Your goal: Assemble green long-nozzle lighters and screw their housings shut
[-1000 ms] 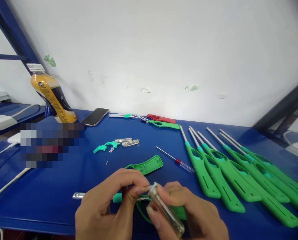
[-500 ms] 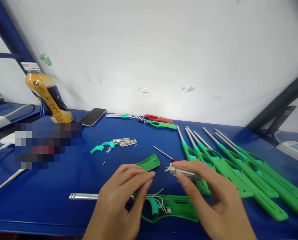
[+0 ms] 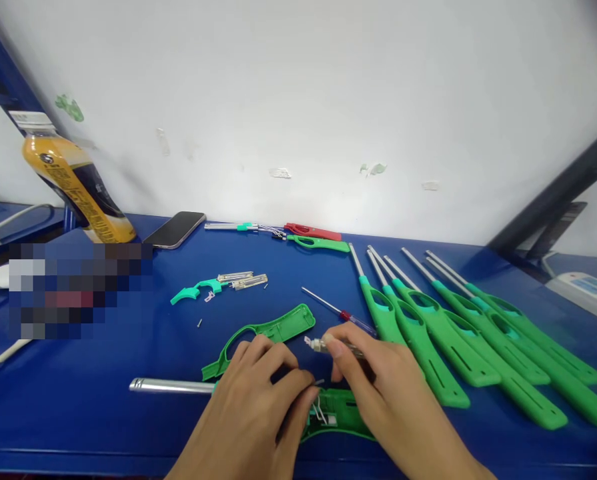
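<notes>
My left hand [image 3: 263,400] lies over the middle of an opened green lighter body [image 3: 345,410], thumb and forefinger pinched at a thin pale tube; white wires show beside them. The lighter's metal barrel [image 3: 173,386] sticks out to the left. Between its fingers my right hand [image 3: 373,387] holds a clear fuel tank [image 3: 320,345], its pale end pointing left, above the opened body. Behind my left hand rests a loose green half shell [image 3: 291,323]. A screwdriver [image 3: 345,316] with a red and clear handle lies behind my right hand.
Several green lighters [image 3: 458,347] lie at the right. Teal triggers [image 3: 209,287], clear tanks [image 3: 249,282] and a screw [image 3: 199,323] lie left of centre. Farther back are a phone [image 3: 175,230], a bottle [image 3: 81,183], and red [image 3: 313,231] and green [image 3: 318,244] handle parts by the wall.
My right hand has moved left and slightly down with the tank, nearer my left hand. My left fingers have come down to the tube. More of the loose shell and screwdriver now shows.
</notes>
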Motion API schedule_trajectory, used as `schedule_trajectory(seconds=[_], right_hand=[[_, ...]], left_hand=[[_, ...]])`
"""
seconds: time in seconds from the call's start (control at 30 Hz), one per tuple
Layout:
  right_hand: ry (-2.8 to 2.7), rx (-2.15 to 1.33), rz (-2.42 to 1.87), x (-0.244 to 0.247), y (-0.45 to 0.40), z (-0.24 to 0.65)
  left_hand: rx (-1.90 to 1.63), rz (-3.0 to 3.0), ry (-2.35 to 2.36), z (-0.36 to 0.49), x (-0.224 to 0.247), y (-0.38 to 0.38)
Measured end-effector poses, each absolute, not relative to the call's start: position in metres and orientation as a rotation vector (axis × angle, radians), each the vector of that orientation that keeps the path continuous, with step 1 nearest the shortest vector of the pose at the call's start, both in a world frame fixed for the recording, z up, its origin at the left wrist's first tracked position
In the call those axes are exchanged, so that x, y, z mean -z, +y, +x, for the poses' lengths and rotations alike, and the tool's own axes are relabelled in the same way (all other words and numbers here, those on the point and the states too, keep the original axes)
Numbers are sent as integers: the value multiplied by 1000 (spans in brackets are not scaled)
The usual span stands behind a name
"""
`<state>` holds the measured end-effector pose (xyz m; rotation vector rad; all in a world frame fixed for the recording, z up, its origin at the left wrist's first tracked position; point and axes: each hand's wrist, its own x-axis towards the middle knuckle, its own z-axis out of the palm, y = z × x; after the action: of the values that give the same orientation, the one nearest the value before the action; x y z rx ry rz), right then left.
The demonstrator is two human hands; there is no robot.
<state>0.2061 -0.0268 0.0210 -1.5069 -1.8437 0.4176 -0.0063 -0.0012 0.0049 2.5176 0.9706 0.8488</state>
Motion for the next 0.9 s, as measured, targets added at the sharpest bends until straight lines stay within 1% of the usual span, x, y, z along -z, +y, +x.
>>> schedule_trajectory(seconds=[0.17,0.37,0.57,0.73,0.9], right_hand=[[-1833,-414,-1460,-17,-26,201],[-1749,-400,-1429,-20,-25,210],[-1853,-483,-1387,-28,-30,227],[-1896,-405,-1370,-28,-31,223],[-1926,-365,-1395,-24,-32,222]], left_hand=[[-822,2499,960,-8,-4,-1],[-913,2654,939,-7,2,3],[-1039,2697,879,-2,3,7],[-1108,2689,882,-2,3,7],[-1094,2700,851,-4,3,8]])
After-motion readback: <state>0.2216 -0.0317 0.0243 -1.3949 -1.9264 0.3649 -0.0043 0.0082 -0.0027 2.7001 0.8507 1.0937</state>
